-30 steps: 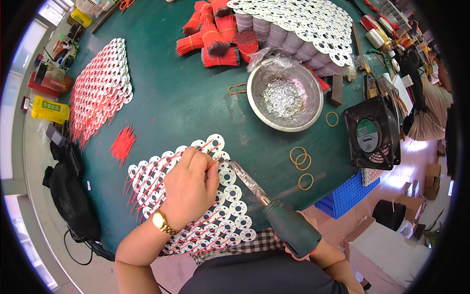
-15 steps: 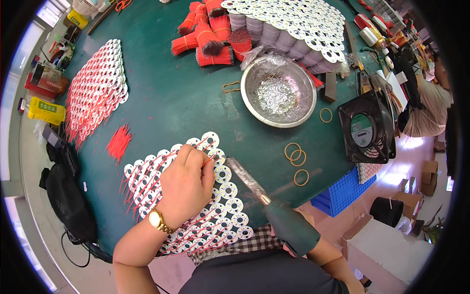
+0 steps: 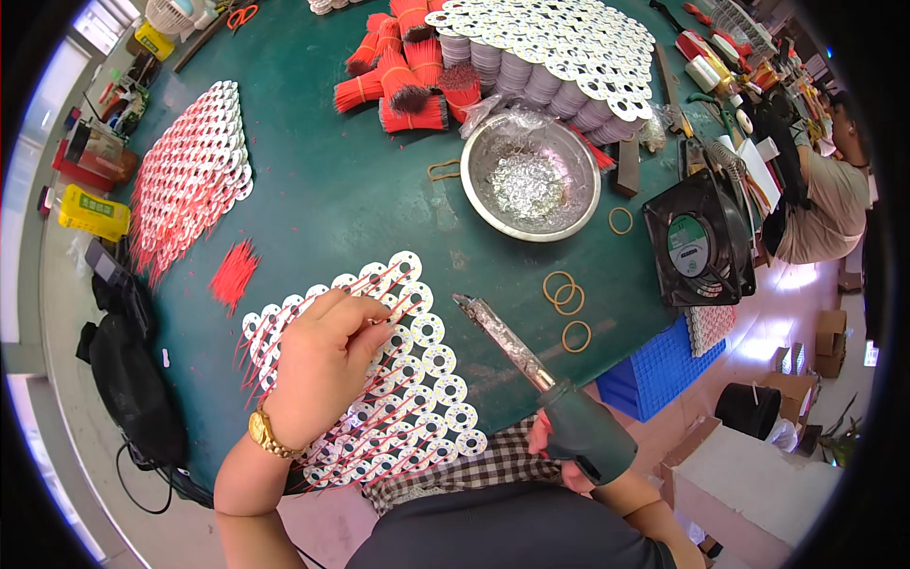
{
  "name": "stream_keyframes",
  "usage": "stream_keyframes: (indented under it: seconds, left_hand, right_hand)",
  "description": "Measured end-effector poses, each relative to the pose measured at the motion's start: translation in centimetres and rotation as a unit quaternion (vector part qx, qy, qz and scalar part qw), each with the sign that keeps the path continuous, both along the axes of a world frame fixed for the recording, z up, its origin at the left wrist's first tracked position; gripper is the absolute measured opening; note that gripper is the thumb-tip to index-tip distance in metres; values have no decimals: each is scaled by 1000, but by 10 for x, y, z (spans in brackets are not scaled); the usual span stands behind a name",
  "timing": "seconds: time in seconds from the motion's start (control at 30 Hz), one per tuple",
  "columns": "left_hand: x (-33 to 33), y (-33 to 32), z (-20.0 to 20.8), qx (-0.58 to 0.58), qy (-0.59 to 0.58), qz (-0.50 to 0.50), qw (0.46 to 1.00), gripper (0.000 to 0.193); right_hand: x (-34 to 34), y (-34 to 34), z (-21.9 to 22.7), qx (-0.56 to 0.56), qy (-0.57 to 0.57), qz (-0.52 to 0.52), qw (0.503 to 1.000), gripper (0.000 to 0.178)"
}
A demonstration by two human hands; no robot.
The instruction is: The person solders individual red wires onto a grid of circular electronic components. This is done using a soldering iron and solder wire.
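A sheet of round white circuit boards [image 3: 439,360], with red wires lying across it, rests at the table's near edge. Over its upper part my left hand [image 3: 327,356], with a gold watch at the wrist, has thumb and fingers pinched on a thin red wire [image 3: 384,317]. My right hand [image 3: 574,477], pink covers on its fingers, grips a soldering iron [image 3: 580,431]. The iron's dark green handle hides most of that hand. Its metal tip points up and left, apart from the boards. Left of the sheet lies a small pile of cut red wires [image 3: 234,273].
A metal bowl [image 3: 479,204] holding silvery scraps stands beyond the iron, near several rubber bands [image 3: 575,336] and a black fan [image 3: 697,242]. Bundled red wires [image 3: 414,116] and stacked boards [image 3: 559,43] sit at the back. Wired boards [image 3: 194,175] lie left. Another person [image 3: 825,204] sits far right.
My left hand has drawn back left and slightly down across the boards. The iron's tip has moved away from the sheet's right edge, and its handle has shifted right. The view has shifted slightly.
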State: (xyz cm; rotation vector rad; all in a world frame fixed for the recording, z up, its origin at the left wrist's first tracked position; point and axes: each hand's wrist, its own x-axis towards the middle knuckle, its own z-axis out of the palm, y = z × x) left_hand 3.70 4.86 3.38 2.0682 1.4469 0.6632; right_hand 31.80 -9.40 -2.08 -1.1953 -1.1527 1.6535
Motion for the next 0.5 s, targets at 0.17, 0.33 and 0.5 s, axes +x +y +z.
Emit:
stream_keyframes:
  seconds: [0.17,0.33,0.5]
  left_hand:
    - [3,-4,-17,-55,-69,5,996,8]
    - [5,-1,-19,-42,-42,-14,998,8]
    - [6,-6,-28,3,-36,-12,999,12]
  right_hand:
    - [-4,26,33,-387,-102,90,912,63]
    - [-11,-8,-11,89,17,-24,996,65]
    - [-7,2,-5,82,-7,28,996,65]
